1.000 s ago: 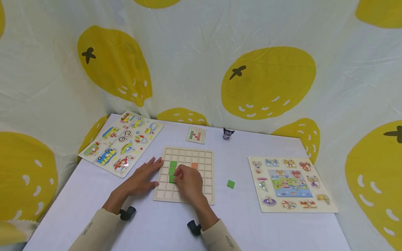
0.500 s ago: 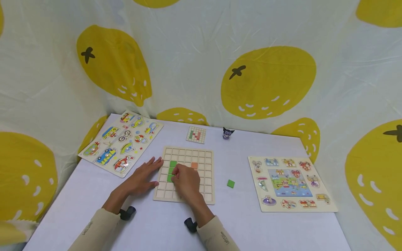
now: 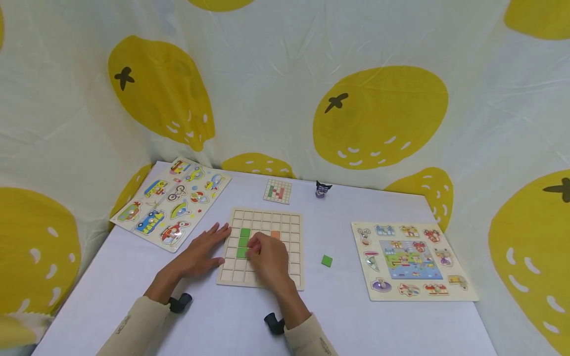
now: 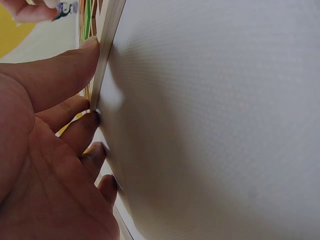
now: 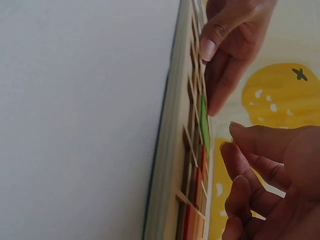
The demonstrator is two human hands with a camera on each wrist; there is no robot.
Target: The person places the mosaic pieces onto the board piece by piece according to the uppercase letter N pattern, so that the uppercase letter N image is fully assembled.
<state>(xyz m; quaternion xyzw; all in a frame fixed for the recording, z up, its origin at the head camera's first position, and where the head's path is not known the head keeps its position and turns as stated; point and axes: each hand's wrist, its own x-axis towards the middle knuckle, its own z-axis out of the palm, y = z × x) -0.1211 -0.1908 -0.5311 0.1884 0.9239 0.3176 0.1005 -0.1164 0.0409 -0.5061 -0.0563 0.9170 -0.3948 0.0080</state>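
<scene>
A wooden grid board (image 3: 258, 284) lies on the table with green square tiles (image 3: 243, 242) in a column at its left side and an orange tile (image 3: 275, 234) to their right. My left hand (image 3: 198, 254) lies along the board's left edge, thumb and fingertips touching it in the left wrist view. Over the middle of the board is my right hand (image 3: 270, 258), just right of the lowest green tile. In the right wrist view its thumb and index finger are loosely bent near each other, with nothing visible between them. The hand hides some squares.
A loose green tile (image 3: 327, 260) lies right of the board. Behind it are a small grid card (image 3: 277, 191) with a green and red pattern and a dark figurine (image 3: 322, 189). Picture puzzle boards lie at the left (image 3: 196, 200) and right (image 3: 362, 284).
My right hand shifts slightly left over the green column, then slightly back to the right. The left hand stays on the board's edge.
</scene>
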